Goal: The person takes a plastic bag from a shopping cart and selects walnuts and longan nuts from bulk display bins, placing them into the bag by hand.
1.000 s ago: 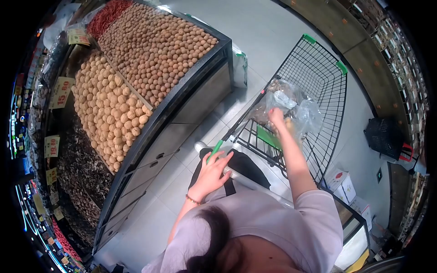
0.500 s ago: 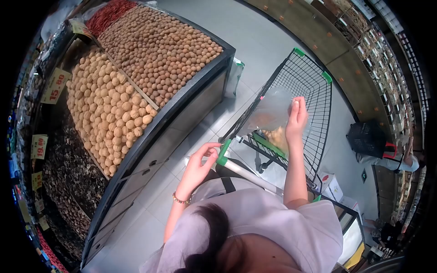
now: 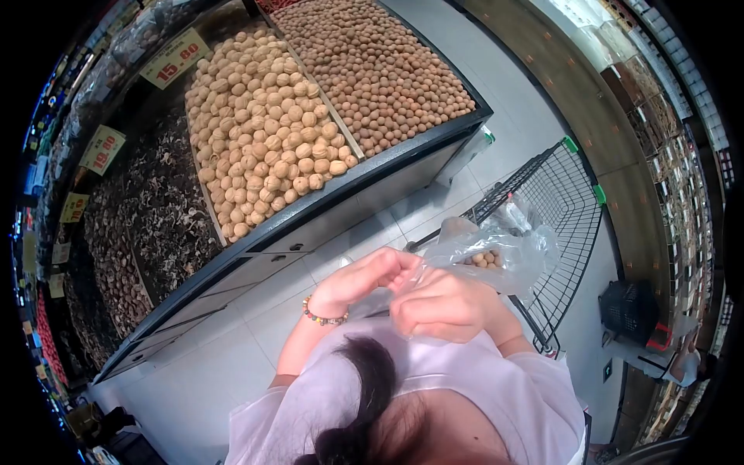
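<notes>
Drawn together now, left hand (image 3: 364, 283) and right hand (image 3: 449, 306) pinch a clear plastic bag (image 3: 465, 248) at the shopping cart's (image 3: 564, 208) near end; likely limp and slippery, it is best held by its edge.

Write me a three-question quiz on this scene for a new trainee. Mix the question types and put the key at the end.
1. Multiple choice: where is the beaded bracelet worn?
A) Right wrist
B) Left wrist
C) Both wrists

2. True or false: the left hand and the right hand are close together, both on a clear plastic bag.

3. Fill the gap: the price sign beside the walnuts reads ____.

Key: 1. B; 2. True; 3. 15.80
</notes>
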Demonstrator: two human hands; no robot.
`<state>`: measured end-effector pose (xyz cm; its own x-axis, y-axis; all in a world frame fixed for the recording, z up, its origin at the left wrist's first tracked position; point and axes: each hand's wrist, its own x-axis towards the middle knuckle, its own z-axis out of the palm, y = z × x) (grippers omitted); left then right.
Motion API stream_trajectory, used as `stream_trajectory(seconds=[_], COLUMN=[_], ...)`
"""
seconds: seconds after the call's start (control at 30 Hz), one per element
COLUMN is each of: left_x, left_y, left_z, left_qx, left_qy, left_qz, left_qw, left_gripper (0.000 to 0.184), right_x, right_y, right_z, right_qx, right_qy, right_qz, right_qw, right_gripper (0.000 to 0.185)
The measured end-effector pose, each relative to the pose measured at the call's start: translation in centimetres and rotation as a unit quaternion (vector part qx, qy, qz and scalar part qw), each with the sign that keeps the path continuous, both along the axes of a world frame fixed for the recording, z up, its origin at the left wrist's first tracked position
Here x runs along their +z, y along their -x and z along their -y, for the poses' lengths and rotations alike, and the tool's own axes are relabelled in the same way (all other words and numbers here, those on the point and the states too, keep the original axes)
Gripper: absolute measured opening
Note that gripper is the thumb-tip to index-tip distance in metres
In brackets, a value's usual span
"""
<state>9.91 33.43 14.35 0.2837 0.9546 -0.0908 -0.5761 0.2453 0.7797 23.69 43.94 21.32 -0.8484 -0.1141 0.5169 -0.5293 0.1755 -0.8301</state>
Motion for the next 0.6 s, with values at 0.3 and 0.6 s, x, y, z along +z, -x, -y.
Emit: stream_trajectory(seconds=[0.3, 0.6], left_x=[3.6, 5.4], left_y=[3.8, 5.9], left_z=[4.3, 9.0], left_qx=[0.109, 0.258], left_qy=[-0.065, -0.184], left_qz=[-0.099, -0.001], left_qw=[0.987, 0.948], left_gripper=[0.026, 0.029], right_x=[0.9, 0.4], right_y=[3.6, 5.8], right_z=[2.5, 3.6], right_qx=[0.118, -0.089], right_qy=[-0.039, -0.095], right_qz=[0.042, 0.173], right_qw=[0.991, 0.976], right_gripper=[0.018, 0.009])
